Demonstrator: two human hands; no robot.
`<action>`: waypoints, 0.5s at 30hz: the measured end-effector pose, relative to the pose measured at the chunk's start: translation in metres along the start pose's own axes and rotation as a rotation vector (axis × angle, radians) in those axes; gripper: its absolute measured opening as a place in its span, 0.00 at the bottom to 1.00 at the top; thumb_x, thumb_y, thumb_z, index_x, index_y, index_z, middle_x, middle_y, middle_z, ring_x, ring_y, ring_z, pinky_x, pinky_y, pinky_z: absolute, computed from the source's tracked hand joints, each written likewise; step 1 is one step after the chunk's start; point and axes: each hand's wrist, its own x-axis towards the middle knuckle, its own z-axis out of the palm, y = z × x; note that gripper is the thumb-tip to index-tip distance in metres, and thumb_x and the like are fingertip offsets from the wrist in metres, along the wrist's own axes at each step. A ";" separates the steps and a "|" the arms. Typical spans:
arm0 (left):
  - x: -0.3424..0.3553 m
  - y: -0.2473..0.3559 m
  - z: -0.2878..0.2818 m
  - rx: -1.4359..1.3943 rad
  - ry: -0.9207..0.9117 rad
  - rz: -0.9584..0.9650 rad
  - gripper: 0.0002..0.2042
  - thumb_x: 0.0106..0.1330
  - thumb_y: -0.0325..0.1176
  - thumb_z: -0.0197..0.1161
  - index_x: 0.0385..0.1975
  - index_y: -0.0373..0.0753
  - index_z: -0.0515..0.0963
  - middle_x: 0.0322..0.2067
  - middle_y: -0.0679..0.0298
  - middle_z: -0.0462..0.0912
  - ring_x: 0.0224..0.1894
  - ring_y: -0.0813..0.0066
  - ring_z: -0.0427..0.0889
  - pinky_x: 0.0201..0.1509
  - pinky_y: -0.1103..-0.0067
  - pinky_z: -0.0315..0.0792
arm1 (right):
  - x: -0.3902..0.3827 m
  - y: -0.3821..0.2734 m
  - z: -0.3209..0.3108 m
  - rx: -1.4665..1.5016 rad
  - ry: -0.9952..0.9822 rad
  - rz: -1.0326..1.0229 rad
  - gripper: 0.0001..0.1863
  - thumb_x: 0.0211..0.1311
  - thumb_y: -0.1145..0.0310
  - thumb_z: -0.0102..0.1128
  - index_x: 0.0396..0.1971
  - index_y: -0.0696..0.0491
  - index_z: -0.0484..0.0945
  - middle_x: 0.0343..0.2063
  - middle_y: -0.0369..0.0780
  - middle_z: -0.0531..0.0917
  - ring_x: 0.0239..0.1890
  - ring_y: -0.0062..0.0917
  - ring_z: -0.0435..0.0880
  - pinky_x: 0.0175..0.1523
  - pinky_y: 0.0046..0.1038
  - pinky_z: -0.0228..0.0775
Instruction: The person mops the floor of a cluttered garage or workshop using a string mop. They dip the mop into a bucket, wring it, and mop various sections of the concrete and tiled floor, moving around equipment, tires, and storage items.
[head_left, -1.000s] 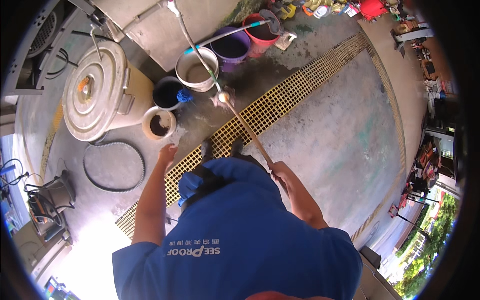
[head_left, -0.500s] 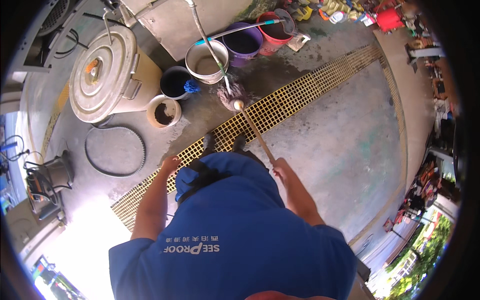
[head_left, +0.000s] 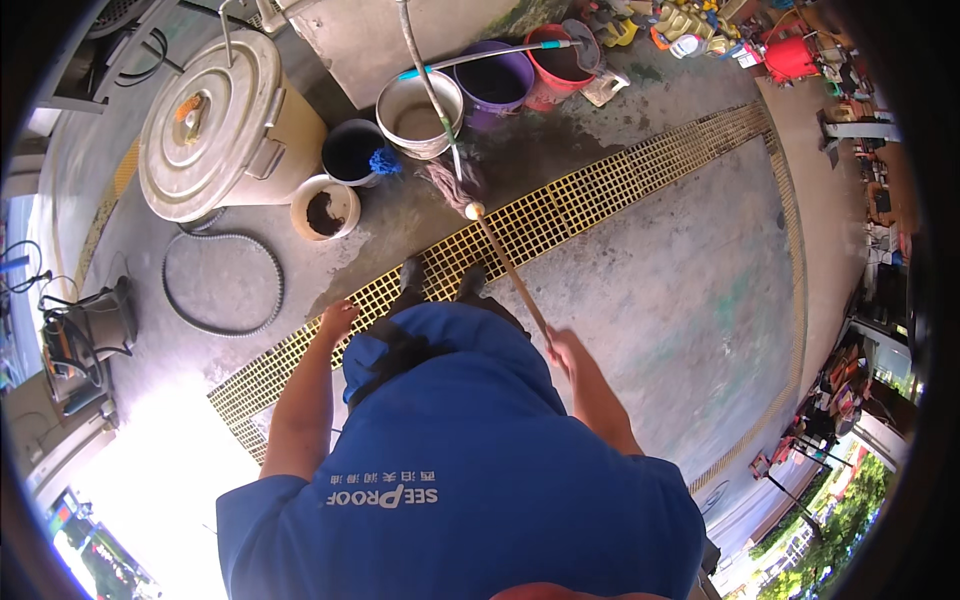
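Note:
My right hand point(head_left: 566, 352) is wrapped round the wooden handle of a mop point(head_left: 512, 272). The handle slants away to a pale joint and a grey-brown string head point(head_left: 455, 183), which lies on the wet floor just beyond the yellow drain grating point(head_left: 590, 205). My left hand point(head_left: 340, 318) hangs by my left side over the grating, fingers curled, with nothing seen in it. A second pole point(head_left: 422, 75) leans across a white bucket point(head_left: 421, 145), its lower end at the mop strings.
Beyond the mop stand purple point(head_left: 497, 92), red point(head_left: 558, 78) and black point(head_left: 352, 152) buckets, plus a small cream bucket point(head_left: 325, 208) with dark residue. A large lidded barrel point(head_left: 215, 120) stands left, near a coiled grey hose point(head_left: 224, 285). Another long-handled tool point(head_left: 500, 53) rests across the bucket rims.
The mop strings have shifted from a round bunch to a spread trailing away to the left. My right hand keeps its grip, and the view has turned slightly.

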 end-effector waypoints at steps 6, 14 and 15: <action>-0.006 -0.048 -0.001 -0.186 0.130 -0.006 0.17 0.56 0.40 0.60 0.42 0.37 0.76 0.32 0.58 0.78 0.31 0.68 0.76 0.33 0.74 0.71 | -0.058 -0.051 -0.021 -0.073 -0.134 -0.164 0.21 0.61 0.52 0.53 0.16 0.54 0.71 0.10 0.35 0.70 0.10 0.22 0.67 0.15 0.28 0.60; -0.016 -0.018 0.017 -0.254 0.033 -0.351 0.08 0.54 0.34 0.56 0.32 0.39 0.76 0.37 0.55 0.78 0.41 0.57 0.78 0.42 0.69 0.73 | -0.033 0.034 -0.022 0.058 -0.065 0.060 0.25 0.61 0.44 0.49 0.20 0.53 0.72 0.15 0.35 0.72 0.15 0.22 0.71 0.22 0.28 0.66; -0.018 -0.020 0.016 -0.140 0.027 -0.166 0.08 0.55 0.33 0.56 0.32 0.39 0.76 0.37 0.55 0.78 0.40 0.57 0.78 0.42 0.69 0.73 | -0.023 0.030 -0.014 0.151 -0.061 0.061 0.25 0.61 0.45 0.50 0.19 0.53 0.71 0.14 0.37 0.72 0.14 0.24 0.71 0.19 0.28 0.65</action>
